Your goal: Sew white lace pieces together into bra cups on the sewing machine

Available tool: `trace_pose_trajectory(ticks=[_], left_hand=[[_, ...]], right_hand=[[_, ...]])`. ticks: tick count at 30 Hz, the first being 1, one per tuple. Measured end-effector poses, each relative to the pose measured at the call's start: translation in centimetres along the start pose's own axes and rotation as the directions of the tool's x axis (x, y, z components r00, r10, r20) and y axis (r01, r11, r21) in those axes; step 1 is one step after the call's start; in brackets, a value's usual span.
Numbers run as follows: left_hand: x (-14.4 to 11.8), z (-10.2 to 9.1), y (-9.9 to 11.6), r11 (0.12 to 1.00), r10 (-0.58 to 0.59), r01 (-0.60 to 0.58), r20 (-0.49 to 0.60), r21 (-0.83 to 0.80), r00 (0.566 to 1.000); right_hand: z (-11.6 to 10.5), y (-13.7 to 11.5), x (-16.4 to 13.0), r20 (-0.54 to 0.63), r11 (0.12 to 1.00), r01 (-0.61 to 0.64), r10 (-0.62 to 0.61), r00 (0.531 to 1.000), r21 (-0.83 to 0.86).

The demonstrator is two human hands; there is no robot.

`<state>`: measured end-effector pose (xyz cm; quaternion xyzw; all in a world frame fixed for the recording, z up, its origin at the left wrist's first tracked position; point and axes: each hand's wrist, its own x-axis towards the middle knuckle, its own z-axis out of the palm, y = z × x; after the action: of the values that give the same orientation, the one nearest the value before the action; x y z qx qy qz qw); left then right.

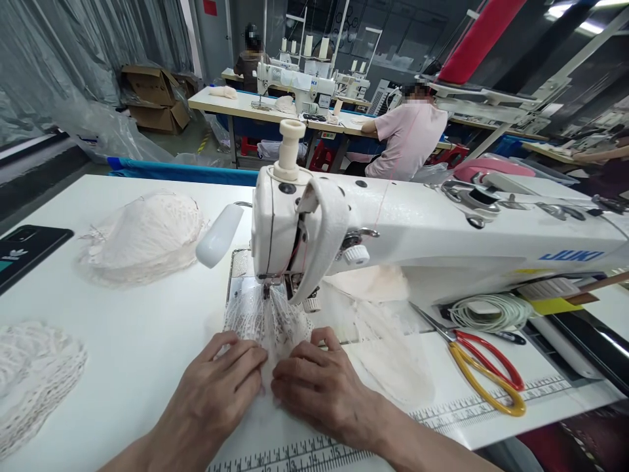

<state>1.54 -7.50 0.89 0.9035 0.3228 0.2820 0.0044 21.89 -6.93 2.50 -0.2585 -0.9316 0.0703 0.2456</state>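
A white JUKI sewing machine stands across the white table. A piece of white lace fabric lies under its needle and presser foot. My left hand presses flat on the near left part of the lace, fingers pointing at the needle. My right hand presses on the near right part, fingertips pinching the fabric beside the left hand. Both hands touch the lace just in front of the needle.
A stack of lace cups sits at the left, another lace pile at the near left. A phone lies at the left edge. Red and yellow scissors and a cord coil lie right. Two people sit at machines behind.
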Motion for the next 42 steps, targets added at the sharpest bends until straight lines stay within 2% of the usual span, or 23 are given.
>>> trace_pose_trajectory(ticks=[6, 11, 14, 17, 20, 26, 32, 37, 42], left_hand=[[0.3, -0.3, 0.0, 1.0, 0.008, -0.009, 0.024, 0.021, 1.0], [0.8, -0.8, 0.2, 0.999, 0.022, -0.024, 0.038, 0.04, 0.999], [1.1, -0.9, 0.2, 0.997, 0.061, -0.061, 0.012, 0.041, 0.998], [1.5, -1.2, 0.1, 0.996, 0.077, -0.077, -0.012, 0.04, 0.997], [1.6, -1.4, -0.1, 0.998, 0.056, -0.057, 0.009, 0.034, 0.998], [2.3, -0.8, -1.9, 0.999, 0.007, -0.012, 0.1, 0.046, 0.995], [4.1, -0.5, -3.9, 0.989, 0.003, -0.014, 0.079, 0.145, 0.997], [4.2, 0.0, -4.3, 0.986, -0.022, 0.011, 0.07, 0.167, 0.997], [4.3, 0.2, -4.7, 0.99, -0.044, 0.039, 0.039, 0.137, 0.998]], right_hand=[[-0.1, -0.2, 0.2, -0.032, 1.0, 0.004, -0.004, 0.999, 0.012], [-0.1, -0.1, 0.0, 0.031, 1.0, 0.011, -0.011, 0.999, -0.018], [-0.1, 0.0, -0.1, 0.058, 0.999, 0.032, -0.032, 0.998, 0.008], [0.2, 0.2, 0.0, 0.007, 0.999, 0.021, -0.021, 1.0, 0.036], [0.5, 0.5, 0.4, -0.061, 0.999, -0.045, 0.044, 0.997, -0.01], [1.0, 2.6, 1.5, -0.084, 0.982, -0.119, 0.107, 0.991, -0.15], [1.4, 4.9, 2.3, -0.166, 0.967, -0.141, 0.106, 0.98, -0.212], [1.0, 5.1, 2.4, -0.179, 0.962, -0.153, 0.114, 0.977, -0.226], [0.8, 5.0, 2.4, -0.132, 0.95, -0.186, 0.156, 0.979, -0.25]])
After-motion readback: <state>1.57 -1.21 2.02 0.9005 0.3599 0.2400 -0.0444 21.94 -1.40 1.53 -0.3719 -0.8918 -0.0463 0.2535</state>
